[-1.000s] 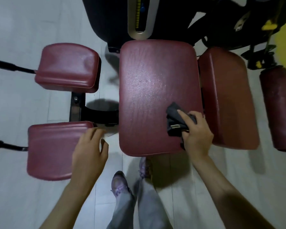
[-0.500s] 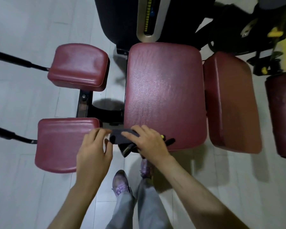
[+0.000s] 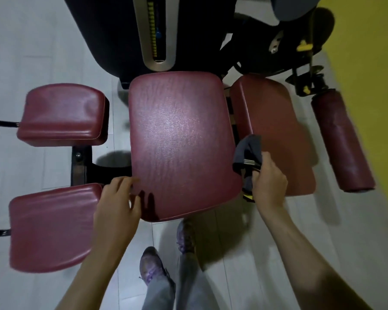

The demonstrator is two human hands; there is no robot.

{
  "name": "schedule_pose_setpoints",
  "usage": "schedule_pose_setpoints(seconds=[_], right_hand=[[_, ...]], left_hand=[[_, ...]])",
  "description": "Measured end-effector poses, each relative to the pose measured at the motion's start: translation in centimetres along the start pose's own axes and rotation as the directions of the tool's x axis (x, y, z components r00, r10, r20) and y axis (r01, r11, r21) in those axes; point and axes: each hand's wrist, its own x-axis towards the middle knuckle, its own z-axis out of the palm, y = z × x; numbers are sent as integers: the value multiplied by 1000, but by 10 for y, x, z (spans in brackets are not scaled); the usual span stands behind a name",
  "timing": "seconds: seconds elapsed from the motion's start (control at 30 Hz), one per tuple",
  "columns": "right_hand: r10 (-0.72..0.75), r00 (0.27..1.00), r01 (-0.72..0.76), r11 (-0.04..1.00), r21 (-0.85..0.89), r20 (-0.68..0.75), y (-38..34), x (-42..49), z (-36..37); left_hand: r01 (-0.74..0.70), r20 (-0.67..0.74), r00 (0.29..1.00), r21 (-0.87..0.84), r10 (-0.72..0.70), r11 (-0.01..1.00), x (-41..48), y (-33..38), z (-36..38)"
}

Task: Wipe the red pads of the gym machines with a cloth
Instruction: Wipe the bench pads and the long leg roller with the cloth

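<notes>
The right hand's (image 3: 268, 182) fingers are curled tight round one bunched dark grey cloth (image 3: 248, 151), which sits over the gap between the large central red vinyl seat pad (image 3: 179, 142) and the long red pad to its right (image 3: 278, 121). The left hand's (image 3: 117, 204) fingers are loosely bent and slightly apart, holding nothing, their tips at the seat pad's left edge. Five red pads show in all: these two, a cylindrical red roller pad (image 3: 342, 142) far right, and two rounded red pads, upper left (image 3: 61, 115) and lower left (image 3: 52, 227). Two purple shoes (image 3: 150, 265) stand on the pale floor (image 3: 31, 41) below.
</notes>
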Motion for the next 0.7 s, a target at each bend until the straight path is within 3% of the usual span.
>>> schedule_pose_setpoints(seconds=[0.1,0.37,0.57,0.7], right_hand=[[6,996,-10,999,48,84,-20,-20,0],[330,915,-336,942,-12,232,-39,-28,-12],[338,924,-337,941,-36,177,-79,39,4],[274,955,-284,954,90,112,-111,125,28]], left_hand=[[-25,3,1000,0,25,1000,3,0,0],[-85,56,995,20,84,996,15,-1,-12],[-88,92,992,44,84,995,41,0,-9],[-57,81,995,57,52,997,75,1,6]])
